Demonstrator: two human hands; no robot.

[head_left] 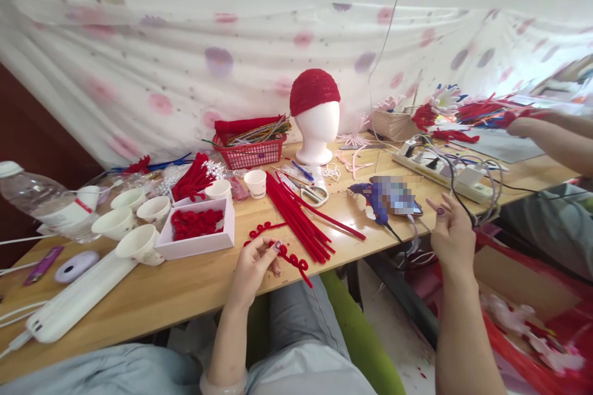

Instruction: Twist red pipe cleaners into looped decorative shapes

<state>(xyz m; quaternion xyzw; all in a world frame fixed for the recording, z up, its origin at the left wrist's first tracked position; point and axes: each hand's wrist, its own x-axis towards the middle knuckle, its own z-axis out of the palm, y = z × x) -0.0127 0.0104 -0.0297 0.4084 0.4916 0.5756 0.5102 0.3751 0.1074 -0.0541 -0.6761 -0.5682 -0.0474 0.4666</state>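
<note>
Near the table's front edge, my left hand (257,265) pinches a red pipe cleaner (296,260) bent into small loops, one end hanging past the edge. More red looped pipe cleaner (262,227) shows behind the fingers; I cannot tell whether it is the same piece. A bundle of straight red pipe cleaners (301,222) lies just beyond. My right hand (451,234) is raised off the table's front edge, fingers apart, holding nothing visible. Closest to it are a phone (417,208), its screen blurred, and a blue glue gun (365,192).
A white foam head (319,129) in a red wrap stands at the back beside a red basket (254,154). Left are paper cups (139,244), a white box (199,245) and a bottle (60,210). Scissors (315,195) lie mid-table. Right, a power strip (445,178) and a co-worker's arms (551,136).
</note>
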